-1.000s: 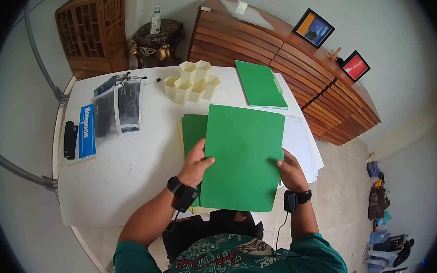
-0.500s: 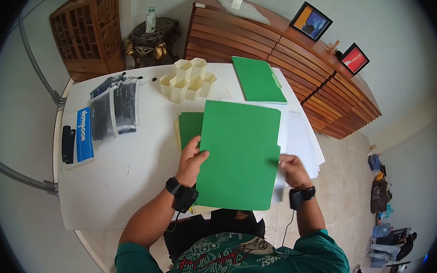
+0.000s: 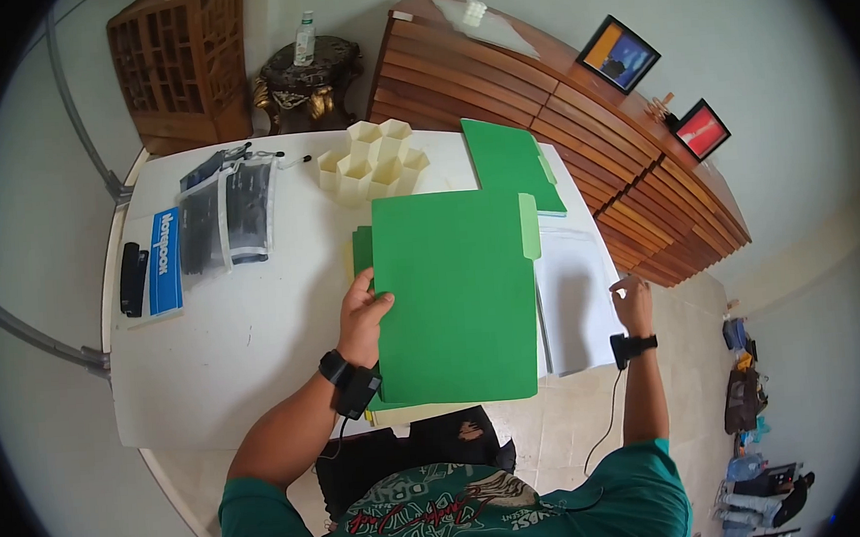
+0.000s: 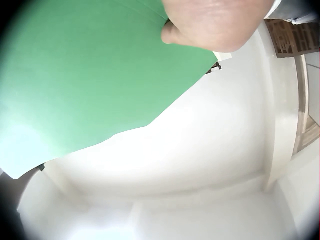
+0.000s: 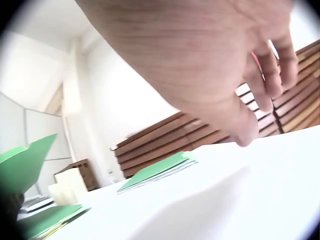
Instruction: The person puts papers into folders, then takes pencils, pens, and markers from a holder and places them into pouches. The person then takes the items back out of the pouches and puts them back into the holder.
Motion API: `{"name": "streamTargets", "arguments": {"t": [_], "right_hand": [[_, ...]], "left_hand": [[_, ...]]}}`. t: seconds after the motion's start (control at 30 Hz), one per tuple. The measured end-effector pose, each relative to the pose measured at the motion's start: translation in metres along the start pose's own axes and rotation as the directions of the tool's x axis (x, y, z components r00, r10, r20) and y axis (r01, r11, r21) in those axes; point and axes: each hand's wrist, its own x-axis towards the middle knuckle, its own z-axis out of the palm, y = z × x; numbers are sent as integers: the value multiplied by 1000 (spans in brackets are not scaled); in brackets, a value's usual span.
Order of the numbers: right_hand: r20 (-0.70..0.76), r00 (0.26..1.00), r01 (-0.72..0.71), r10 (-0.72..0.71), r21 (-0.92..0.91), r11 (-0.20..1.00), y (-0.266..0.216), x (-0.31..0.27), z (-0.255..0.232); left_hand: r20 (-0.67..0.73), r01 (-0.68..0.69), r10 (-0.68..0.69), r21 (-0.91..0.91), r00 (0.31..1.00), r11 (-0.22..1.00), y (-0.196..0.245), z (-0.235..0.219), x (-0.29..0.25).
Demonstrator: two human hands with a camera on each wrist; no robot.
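Observation:
My left hand [image 3: 362, 322] grips a green file folder [image 3: 456, 296] by its left edge, thumb on the front face and the other fingers behind. The folder is raised over the table, with a lighter green tab along its right edge. Behind it, more green folders [image 3: 362, 248] poke out at the left. My right hand [image 3: 633, 305] is off to the right, near the right edge of a stack of white papers [image 3: 580, 299]. In the right wrist view its fingers [image 5: 270, 75] hang loosely bent with nothing between them.
Another pile of green folders [image 3: 507, 165] lies at the table's far right. Cream hexagonal holders [image 3: 369, 164] stand at the back. Dark zip pouches [image 3: 230, 212], a blue notebook [image 3: 165, 265] and a black stapler [image 3: 133, 279] are at the left. A wooden cabinet [image 3: 477, 79] stands behind.
My right hand has let go of the folder's right edge and moved right, beside the papers. The folder, still in my left hand, has shifted slightly left and straightened; its light tab now shows.

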Motion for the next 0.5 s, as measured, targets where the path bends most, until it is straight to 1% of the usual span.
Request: {"name": "streamTargets", "arguments": {"t": [0.03,0.07,0.1,0.13,0.17,0.2,0.23,0.27,0.3,0.33,0.37,0.4,0.43,0.47,0.5], "right_hand": [[-145,987,82,-66,106,991,-37,2,-17],[0,996,-84,93,431,898,-62,2,-17],[254,961,-248,108,623,742,-92,4,-29],[375,925,-302,-65,827,475,-122,2,-44],[460,871,-432,-174,885,175,-151,-3,-54],[519,815,-531,-257,847,22,-170,-9,-51],[525,820,-520,-228,850,83,-190,-15,-49],[566,788,-567,-242,821,74,-201,-14,-48],[510,830,-508,-226,858,74,-209,-13,-41],[454,866,-448,-210,891,75,-213,-13,-31],[455,864,-450,-215,890,74,-213,-12,-25],[466,861,-445,-204,884,143,-212,-8,-19],[478,858,-439,-191,873,213,-216,-3,-21],[479,856,-439,-195,872,216,-220,2,-25],[559,815,-422,-153,754,503,-225,5,-31]], "left_hand": [[-21,10,-9,12,1000,1000,-1,0,-1],[-38,20,-19,25,999,999,-2,1,0],[-43,19,-18,26,999,999,-2,0,1],[-33,22,-21,35,999,999,-3,0,1],[-22,25,-24,44,999,999,-4,0,1],[-22,28,-27,47,999,999,-5,0,1],[-26,37,-34,92,999,995,-5,-1,1],[-32,43,-39,137,999,990,-4,-2,1],[-36,40,-35,139,999,990,-5,0,0],[-80,-114,134,209,988,971,-6,5,-2],[-109,-259,299,284,948,923,-5,8,-4],[-113,-261,302,286,947,922,2,7,-5],[20,-378,413,447,910,811,10,6,-7],[170,-489,489,573,856,658,15,6,-7],[166,-488,489,573,856,659,16,7,-8]]}}
